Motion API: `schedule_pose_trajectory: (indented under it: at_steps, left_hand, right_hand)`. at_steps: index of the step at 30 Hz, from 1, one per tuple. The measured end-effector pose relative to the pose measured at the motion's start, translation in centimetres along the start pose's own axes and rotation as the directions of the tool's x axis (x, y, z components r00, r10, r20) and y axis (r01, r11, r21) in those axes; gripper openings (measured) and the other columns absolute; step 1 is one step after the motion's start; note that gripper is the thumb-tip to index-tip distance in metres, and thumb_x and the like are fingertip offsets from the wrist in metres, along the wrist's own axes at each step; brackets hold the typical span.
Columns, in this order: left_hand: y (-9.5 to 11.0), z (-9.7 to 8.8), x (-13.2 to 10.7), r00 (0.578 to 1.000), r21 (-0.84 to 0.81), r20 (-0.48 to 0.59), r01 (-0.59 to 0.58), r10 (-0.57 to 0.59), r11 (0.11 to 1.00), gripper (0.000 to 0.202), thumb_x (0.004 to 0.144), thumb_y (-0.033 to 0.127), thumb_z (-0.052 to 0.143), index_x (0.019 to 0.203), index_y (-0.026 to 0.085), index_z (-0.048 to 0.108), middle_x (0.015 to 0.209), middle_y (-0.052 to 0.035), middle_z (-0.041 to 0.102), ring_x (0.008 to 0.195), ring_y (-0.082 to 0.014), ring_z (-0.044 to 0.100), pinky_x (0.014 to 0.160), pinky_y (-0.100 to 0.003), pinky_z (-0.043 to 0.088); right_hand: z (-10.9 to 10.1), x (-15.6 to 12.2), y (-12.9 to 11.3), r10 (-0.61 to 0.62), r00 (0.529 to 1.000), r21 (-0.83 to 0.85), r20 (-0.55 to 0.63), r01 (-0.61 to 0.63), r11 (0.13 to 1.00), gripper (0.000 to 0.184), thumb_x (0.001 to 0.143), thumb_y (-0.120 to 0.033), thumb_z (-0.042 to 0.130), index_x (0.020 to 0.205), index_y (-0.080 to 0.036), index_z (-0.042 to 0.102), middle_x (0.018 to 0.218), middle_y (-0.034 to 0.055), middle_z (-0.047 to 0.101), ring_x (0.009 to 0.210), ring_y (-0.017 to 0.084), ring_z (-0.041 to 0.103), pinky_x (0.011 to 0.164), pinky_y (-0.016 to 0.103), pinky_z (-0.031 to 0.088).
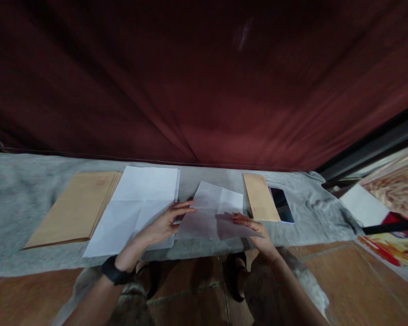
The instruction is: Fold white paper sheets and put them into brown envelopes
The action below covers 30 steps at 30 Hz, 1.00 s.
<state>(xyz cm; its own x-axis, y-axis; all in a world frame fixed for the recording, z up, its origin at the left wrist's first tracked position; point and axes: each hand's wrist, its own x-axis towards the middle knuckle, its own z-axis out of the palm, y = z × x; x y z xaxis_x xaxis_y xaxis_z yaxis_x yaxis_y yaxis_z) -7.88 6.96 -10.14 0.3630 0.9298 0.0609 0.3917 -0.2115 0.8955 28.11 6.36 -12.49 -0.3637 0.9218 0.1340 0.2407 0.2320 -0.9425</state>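
Observation:
A creased white sheet of paper (212, 210) lies on the grey cloth-covered table (17, 194) in front of me. My left hand (165, 224), with a black band on its wrist, lies with fingers stretched out on the sheet's left edge. My right hand (255, 228) presses flat fingers on the sheet's right lower part. A stack of white sheets (136, 206) lies just left of my left hand. Right of the sheet is a narrow brown envelope (260, 197).
A pile of brown envelopes (76, 208) sits at the left. A dark phone (281, 204) lies beside the narrow envelope. A dark red curtain (204, 90) hangs behind the table. Tiled floor and printed papers (391, 244) are at the right.

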Motion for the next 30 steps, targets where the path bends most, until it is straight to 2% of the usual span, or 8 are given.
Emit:
schedule_pose_trajectory:
  at_steps: [2,5,13,15,18,22,26,30]
  left_hand:
    - [0.2,0.4,0.1,0.992,0.113,0.096,-0.087,0.076,0.990,0.035,0.088,0.031,0.063,0.121,0.035,0.073,0.145,-0.0028,0.061,0.139,-0.0269,0.050,0.117,-0.048,0.039]
    - [0.3,0.6,-0.2,0.978,0.100,0.190,-0.103,0.082,0.990,0.032,0.092,0.036,0.058,0.118,0.032,0.076,0.138,-0.0041,0.067,0.135,-0.0270,0.054,0.115,-0.045,0.041]
    - [-0.9,0.7,-1.2,0.937,0.015,0.339,0.085,-0.085,0.996,0.044,0.088,0.047,0.062,0.126,0.026,0.072,0.134,-0.0049,0.069,0.123,-0.0278,0.063,0.109,-0.038,0.046]
    - [-0.4,1.1,-0.6,0.933,-0.028,0.325,0.174,-0.155,0.984,0.045,0.087,0.051,0.061,0.120,0.023,0.074,0.124,-0.0050,0.074,0.113,-0.0274,0.067,0.100,-0.034,0.050]
    - [0.3,1.7,0.3,0.948,-0.080,0.178,0.282,-0.265,0.956,0.051,0.083,0.064,0.058,0.094,0.017,0.077,0.091,-0.0051,0.075,0.085,-0.0233,0.066,0.075,-0.028,0.050]
    - [-0.1,2.4,1.2,0.931,-0.096,0.052,0.364,-0.360,0.927,0.059,0.076,0.075,0.057,0.062,0.018,0.059,0.057,0.0025,0.049,0.058,-0.0131,0.042,0.053,-0.025,0.032]
    - [-0.4,2.6,1.6,0.925,-0.073,-0.023,0.377,-0.379,0.923,0.058,0.075,0.073,0.058,0.057,0.018,0.054,0.053,0.0044,0.041,0.055,-0.0111,0.035,0.051,-0.024,0.026]
    - [0.9,1.2,1.5,0.925,-0.219,0.193,0.366,-0.328,0.904,0.051,0.075,0.066,0.068,0.083,0.016,0.075,0.079,-0.0035,0.071,0.076,-0.0198,0.061,0.066,-0.027,0.047]
  right_hand:
    - [0.2,0.0,0.0,0.027,1.000,0.013,-0.015,-0.027,1.000,0.041,0.089,-0.063,0.064,0.104,-0.028,0.080,0.121,0.0092,0.075,0.126,0.030,0.064,0.114,0.055,0.045]
    - [0.3,0.0,-0.1,0.053,0.998,-0.017,0.029,-0.052,0.998,0.044,0.087,-0.066,0.064,0.100,-0.028,0.081,0.129,0.0089,0.071,0.136,0.032,0.055,0.116,0.057,0.042]
    - [0.2,-0.7,-0.9,0.224,0.969,0.090,0.104,-0.234,0.968,0.049,0.081,-0.063,0.073,0.110,-0.024,0.080,0.125,0.0093,0.073,0.128,0.033,0.060,0.117,0.053,0.039]
    - [0.2,-0.9,-1.1,0.278,0.956,0.095,0.091,-0.286,0.954,0.049,0.081,-0.062,0.073,0.109,-0.023,0.080,0.118,0.0091,0.076,0.125,0.034,0.061,0.116,0.053,0.039]
    - [0.3,-0.9,-1.2,0.329,0.942,0.104,0.070,-0.335,0.937,0.047,0.082,-0.062,0.073,0.107,-0.023,0.081,0.113,0.0075,0.077,0.119,0.033,0.064,0.111,0.051,0.044]
    - [0.7,-0.8,-0.9,0.377,0.926,0.199,-0.007,-0.368,0.908,0.051,0.076,-0.064,0.078,0.106,-0.023,0.080,0.104,0.0057,0.079,0.106,0.030,0.069,0.101,0.046,0.052]
    - [1.1,-0.5,-0.1,0.419,0.905,0.283,-0.078,-0.383,0.879,0.051,0.075,-0.066,0.077,0.100,-0.022,0.082,0.100,0.0059,0.079,0.101,0.029,0.070,0.097,0.044,0.053]
    - [0.7,-0.4,-0.7,0.405,0.912,0.278,-0.065,-0.373,0.885,0.048,0.077,-0.064,0.077,0.100,-0.023,0.082,0.101,0.0069,0.079,0.100,0.029,0.071,0.097,0.045,0.053]
